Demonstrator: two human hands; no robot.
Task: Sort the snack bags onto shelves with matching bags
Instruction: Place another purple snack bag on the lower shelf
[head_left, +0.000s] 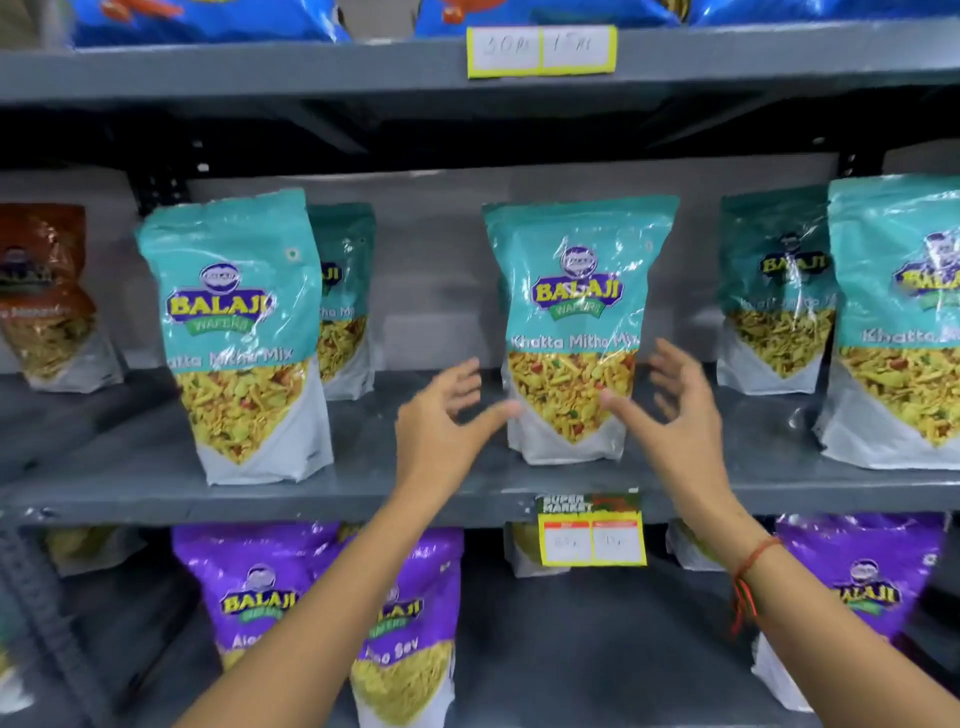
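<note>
A teal Khatta Mitha Mix bag stands upright in the middle of the grey middle shelf. My left hand is open just left of its base, thumb tip near the bag's lower corner. My right hand is open just right of the base, its thumb at the bag's lower right edge. Neither hand grips the bag. More teal bags stand on the same shelf: one at the left with another behind it, and two at the right.
A brown snack bag stands at the far left of the middle shelf. Purple Aloo Sev bags fill the shelf below, blue bags the shelf above. Yellow price tags hang on the shelf edges.
</note>
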